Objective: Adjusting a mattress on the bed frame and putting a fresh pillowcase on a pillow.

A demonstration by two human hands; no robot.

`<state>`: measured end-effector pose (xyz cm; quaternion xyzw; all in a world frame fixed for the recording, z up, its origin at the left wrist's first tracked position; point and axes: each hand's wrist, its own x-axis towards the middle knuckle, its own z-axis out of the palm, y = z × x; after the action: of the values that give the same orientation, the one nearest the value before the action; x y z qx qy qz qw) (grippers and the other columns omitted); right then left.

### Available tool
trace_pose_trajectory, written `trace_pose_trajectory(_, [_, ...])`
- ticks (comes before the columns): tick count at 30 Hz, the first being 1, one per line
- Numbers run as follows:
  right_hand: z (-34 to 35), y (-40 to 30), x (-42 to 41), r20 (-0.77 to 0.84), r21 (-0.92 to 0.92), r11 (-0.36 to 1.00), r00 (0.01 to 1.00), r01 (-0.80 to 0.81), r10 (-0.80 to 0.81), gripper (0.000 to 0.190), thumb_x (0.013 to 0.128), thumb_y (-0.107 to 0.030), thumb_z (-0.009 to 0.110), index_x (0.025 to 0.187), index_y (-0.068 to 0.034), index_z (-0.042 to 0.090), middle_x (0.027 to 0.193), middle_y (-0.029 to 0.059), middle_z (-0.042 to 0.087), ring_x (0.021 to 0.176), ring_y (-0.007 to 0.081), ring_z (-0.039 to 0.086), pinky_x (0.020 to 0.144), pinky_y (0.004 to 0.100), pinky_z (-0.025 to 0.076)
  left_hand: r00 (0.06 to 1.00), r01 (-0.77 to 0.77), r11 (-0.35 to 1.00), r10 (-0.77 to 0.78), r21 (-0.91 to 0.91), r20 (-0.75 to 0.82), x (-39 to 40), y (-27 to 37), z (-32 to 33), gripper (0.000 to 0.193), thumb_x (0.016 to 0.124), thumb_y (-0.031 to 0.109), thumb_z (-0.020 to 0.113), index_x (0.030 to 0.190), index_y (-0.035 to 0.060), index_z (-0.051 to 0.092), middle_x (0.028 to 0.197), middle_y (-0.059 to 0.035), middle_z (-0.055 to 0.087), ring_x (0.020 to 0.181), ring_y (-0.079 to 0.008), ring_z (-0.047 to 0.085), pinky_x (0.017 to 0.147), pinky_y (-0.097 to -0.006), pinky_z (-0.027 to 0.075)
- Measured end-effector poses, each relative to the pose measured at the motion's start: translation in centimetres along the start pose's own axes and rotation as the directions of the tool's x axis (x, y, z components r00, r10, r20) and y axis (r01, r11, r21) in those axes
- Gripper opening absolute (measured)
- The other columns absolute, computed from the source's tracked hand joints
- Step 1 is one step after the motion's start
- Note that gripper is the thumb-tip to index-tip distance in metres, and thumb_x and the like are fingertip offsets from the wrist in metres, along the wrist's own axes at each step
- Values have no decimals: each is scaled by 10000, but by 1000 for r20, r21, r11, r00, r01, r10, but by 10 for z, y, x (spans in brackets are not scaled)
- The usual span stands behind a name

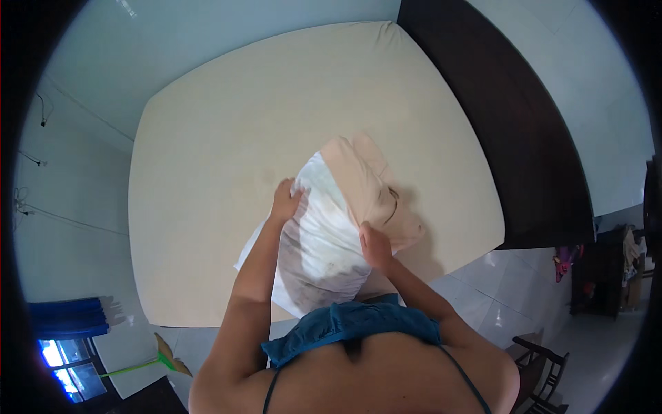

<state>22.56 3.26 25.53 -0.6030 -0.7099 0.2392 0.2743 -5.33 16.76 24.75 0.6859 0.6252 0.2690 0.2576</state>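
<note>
A white pillow [326, 227] with faint stains lies at the near side of a bed mattress [217, 145] covered in a cream sheet. A peach pillowcase [357, 176] covers the pillow's far right end, its loose part crumpled on the sheet. My left hand [288, 199] rests on the pillow's left edge, the thumb on top and the fingers at the side. My right hand [375, 247] grips the pillowcase's edge on the right of the pillow. A dark, thin curved line shows on the pillowcase beyond my right hand.
A dark wooden headboard [517, 134] borders the bed on the right. Pale walls stand beyond it and at the left. A green-handled broom [165, 358] and a blue curtain [70, 318] are at lower left. A wooden chair [543, 362] stands on the tiled floor at lower right.
</note>
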Motion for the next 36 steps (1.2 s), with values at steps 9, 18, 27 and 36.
trace_pose_trajectory(9, [-99,-18,-32,177,-24,997,982,67,-61,89,840,-125,527,899,-59,515,789,177,584,790,373,577,675,462,445,934,252,962,-214,-103,288,24,78,7,806,876,640,435,1370,3,410,1309,-250,511,1245,-370,470,1052,-401,353])
trace_pose_trajectory(18, [-113,-9,55,-399,-517,853,860,76,-318,494,809,-57,520,1291,-166,520,1178,97,528,981,290,570,844,430,445,938,5,1000,2,-21,346,-65,195,-1,802,803,564,604,1348,3,427,1154,-273,601,1076,-411,581,929,-421,447])
trace_pose_trajectory(27, [-141,-8,74,-164,-509,845,946,163,-281,365,828,-118,540,1187,-170,578,1008,46,586,920,229,600,718,364,520,980,-57,963,104,-264,169,-92,172,-15,674,843,419,633,1387,82,422,1199,-218,583,1017,-343,605,881,-370,462])
trace_pose_trajectory(36, [-99,-102,87,-16,-334,867,918,369,-397,80,778,-82,561,855,-58,560,849,115,613,763,283,646,597,399,512,937,-303,950,312,-80,154,-105,193,14,520,809,307,691,1223,23,559,911,-205,599,879,-379,588,784,-437,471])
